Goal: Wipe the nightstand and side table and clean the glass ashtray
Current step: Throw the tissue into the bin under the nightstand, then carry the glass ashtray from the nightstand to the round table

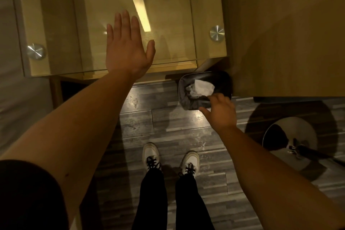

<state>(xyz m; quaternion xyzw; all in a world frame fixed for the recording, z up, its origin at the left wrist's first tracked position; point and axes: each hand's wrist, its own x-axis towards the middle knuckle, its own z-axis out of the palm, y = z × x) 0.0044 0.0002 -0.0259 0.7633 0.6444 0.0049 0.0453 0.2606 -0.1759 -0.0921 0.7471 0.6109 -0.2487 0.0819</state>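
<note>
- The glass-topped nightstand surface point(168, 15) lies at 12 o'clock, its long axis running left to right.
- Left hand point(127, 46) is spread flat over its front edge, released.
- Right hand point(220, 112), fingers loose and empty, hangs above the bin point(224, 78) at 2 o'clock.

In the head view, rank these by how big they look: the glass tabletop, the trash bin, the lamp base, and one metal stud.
1. Glass tabletop
2. Lamp base and trash bin: alike, and the bin is partly hidden, so unranked
3. Metal stud

Dark waste bin point(222, 78) on grey plank floor point(168, 123), crumpled white tissue point(202, 87) inside. Round lamp base point(291, 142) at right. White sneakers point(151, 155) with black laces, black trousers point(149, 201) below.
</note>
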